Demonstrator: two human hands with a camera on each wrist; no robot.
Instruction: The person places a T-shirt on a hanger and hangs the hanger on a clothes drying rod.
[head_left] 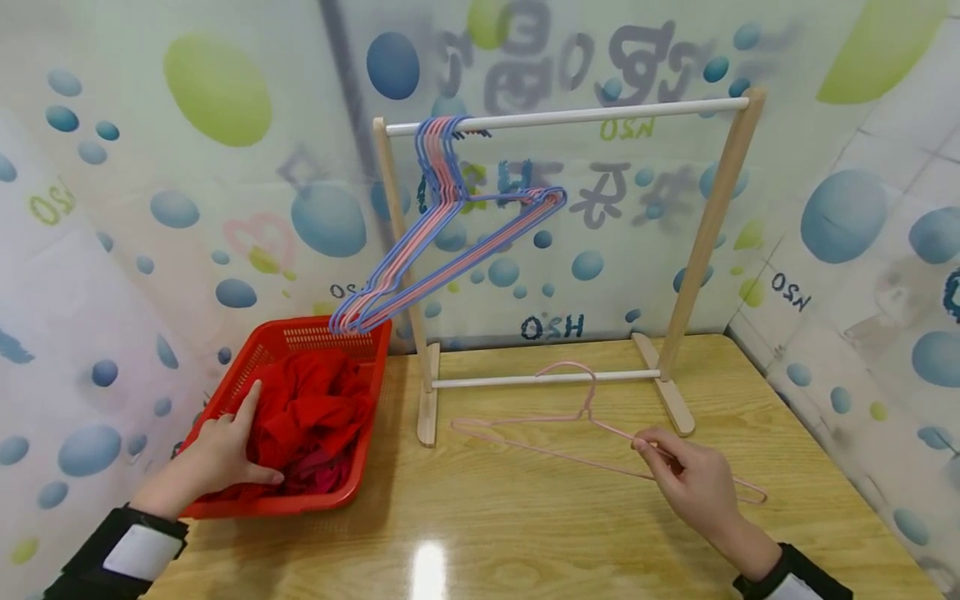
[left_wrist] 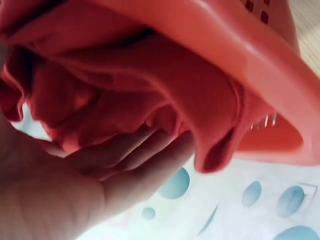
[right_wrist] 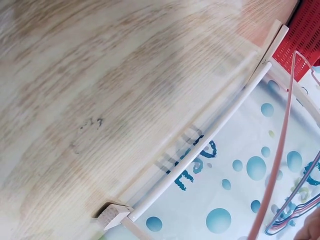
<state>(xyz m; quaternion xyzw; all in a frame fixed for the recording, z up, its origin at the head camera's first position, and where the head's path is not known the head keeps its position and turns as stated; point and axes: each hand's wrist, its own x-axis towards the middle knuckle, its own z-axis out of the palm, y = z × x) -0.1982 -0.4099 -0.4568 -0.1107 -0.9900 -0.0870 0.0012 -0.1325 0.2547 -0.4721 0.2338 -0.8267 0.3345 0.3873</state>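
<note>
My left hand (head_left: 213, 454) reaches over the near left rim of a red plastic basket (head_left: 318, 506), touching the crumpled red cloth (head_left: 315, 408) inside. Its thumb and index finger are spread. In the left wrist view the fingers (left_wrist: 145, 165) lie extended against the fabric (left_wrist: 150, 85), their tips partly hidden by a fold. My right hand (head_left: 693, 479) pinches the shoulder of a thin pink clothes hanger (head_left: 585, 408), held above the table with its hook upward and nothing hung on it. In the right wrist view the hanger's bar (right_wrist: 280, 150) runs down the right side.
A clothes rack (head_left: 708, 225) with wooden legs and white rods stands at the back of the wooden table (head_left: 510, 525). Several blue and pink hangers (head_left: 442, 225) are bunched at its left end, their lower corners over the basket. A patterned sheet (head_left: 600, 267) surrounds the table.
</note>
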